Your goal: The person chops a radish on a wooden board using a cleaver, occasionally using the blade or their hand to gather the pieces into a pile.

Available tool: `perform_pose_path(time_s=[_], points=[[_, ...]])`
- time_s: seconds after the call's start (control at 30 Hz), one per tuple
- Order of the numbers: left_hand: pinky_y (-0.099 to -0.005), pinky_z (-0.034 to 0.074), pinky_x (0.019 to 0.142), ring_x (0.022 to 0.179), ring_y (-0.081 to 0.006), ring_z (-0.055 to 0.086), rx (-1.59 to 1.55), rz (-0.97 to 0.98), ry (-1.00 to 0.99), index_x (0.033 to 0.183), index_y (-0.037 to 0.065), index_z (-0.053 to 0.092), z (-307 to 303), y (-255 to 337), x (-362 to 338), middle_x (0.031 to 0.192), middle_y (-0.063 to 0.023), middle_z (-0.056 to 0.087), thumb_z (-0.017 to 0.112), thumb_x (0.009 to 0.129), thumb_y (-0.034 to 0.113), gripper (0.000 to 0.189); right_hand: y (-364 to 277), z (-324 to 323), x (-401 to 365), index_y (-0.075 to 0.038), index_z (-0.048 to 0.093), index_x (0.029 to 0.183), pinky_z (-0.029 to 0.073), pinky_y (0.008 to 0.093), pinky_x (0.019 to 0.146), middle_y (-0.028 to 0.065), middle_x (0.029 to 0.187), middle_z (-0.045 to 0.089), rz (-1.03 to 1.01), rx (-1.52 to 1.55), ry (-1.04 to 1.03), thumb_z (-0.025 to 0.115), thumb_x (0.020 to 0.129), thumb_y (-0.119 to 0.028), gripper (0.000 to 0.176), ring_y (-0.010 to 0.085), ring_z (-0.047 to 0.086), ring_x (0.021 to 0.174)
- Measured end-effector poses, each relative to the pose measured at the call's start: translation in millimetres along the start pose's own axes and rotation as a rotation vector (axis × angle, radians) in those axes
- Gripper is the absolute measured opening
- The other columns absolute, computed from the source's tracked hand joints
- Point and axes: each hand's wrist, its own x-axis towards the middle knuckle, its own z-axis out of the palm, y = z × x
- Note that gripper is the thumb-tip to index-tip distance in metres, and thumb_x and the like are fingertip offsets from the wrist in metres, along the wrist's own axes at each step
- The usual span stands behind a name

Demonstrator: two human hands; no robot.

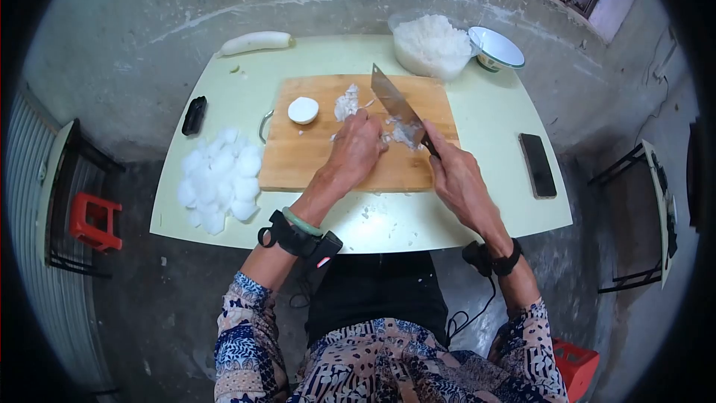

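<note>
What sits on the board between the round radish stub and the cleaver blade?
Head view: a small heap of chopped radish lies between radish stub and cleaver.

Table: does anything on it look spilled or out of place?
Slightly. The whole radish lies at the table's far edge, where it might roll off. White scraps are scattered off the cutting board. Nothing looks damaged.

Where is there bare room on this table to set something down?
Bare: the strip of table between cutting board and phone, and the near edge before the board. Crowded: slices at left, tub and bowl at the far edge, left hand, right hand and knife mid-board.
</note>
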Motion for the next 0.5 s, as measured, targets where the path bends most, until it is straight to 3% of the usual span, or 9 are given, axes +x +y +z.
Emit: perform_pose_path(time_s=[0.07, 0.23, 0.3, 0.4, 0.5], points=[[-0.0483, 0.051, 0.083, 0.094, -0.0384, 0.063, 0.004, -0.014, 0.035, 0.095, 0.000, 0.067, 10, 2, 4, 0.095, -0.0168, 0.063, 0.078, 0.082, 0.011, 0.020, -3, -2, 4, -0.004, 0.043, 0.152, 0.051, 0.0535, 0.081, 0.0308, 0.101, 0.067, 0.070, -0.028, -0.123, 0.051, 0.095, 0.002, 0.058, 0.0478, 0.066, 0.089], [-0.0479, 0.053, 0.082, 0.094, -0.0376, 0.065, -0.061, -0.033, 0.073, 0.093, 0.001, 0.066, 28, 1, 12, 0.096, -0.0159, 0.064, 0.078, 0.082, 0.011, 0.019, 2, 10, 5, -0.004, 0.041, 0.153, 0.051, 0.0541, 0.082, 0.0307, 0.099, 0.066, 0.006, -0.059, -0.054, 0.050, 0.093, 0.005, 0.061, 0.0477, 0.065, 0.088], [-0.0473, 0.054, 0.081, 0.092, -0.0373, 0.066, -0.101, -0.093, 0.176, 0.092, 0.002, 0.066, 21, 9, 9, 0.094, -0.0160, 0.064, 0.078, 0.082, 0.012, 0.019, 2, 11, 5, -0.004, 0.040, 0.154, 0.051, 0.0536, 0.080, 0.0298, 0.096, 0.066, -0.007, -0.061, -0.077, 0.049, 0.091, 0.007, 0.064, 0.0475, 0.065, 0.087], [-0.0471, 0.054, 0.081, 0.093, -0.0370, 0.066, 0.051, -0.168, 0.152, 0.092, 0.002, 0.067, 5, 12, 3, 0.094, -0.0161, 0.065, 0.078, 0.083, 0.014, 0.018, -7, 8, 2, -0.004, 0.040, 0.154, 0.051, 0.0535, 0.079, 0.0296, 0.094, 0.066, -0.027, -0.025, 0.013, 0.049, 0.092, 0.006, 0.063, 0.0477, 0.064, 0.086], [-0.0474, 0.054, 0.081, 0.093, -0.0364, 0.066, 0.012, -0.145, 0.098, 0.087, 0.003, 0.069, 9, 4, 3, 0.095, -0.0150, 0.065, 0.078, 0.083, 0.016, 0.016, -2, 11, -1, -0.004, 0.040, 0.153, 0.050, 0.0536, 0.079, 0.0302, 0.096, 0.066, -0.015, -0.053, -0.082, 0.051, 0.095, 0.004, 0.060, 0.0481, 0.064, 0.087]])
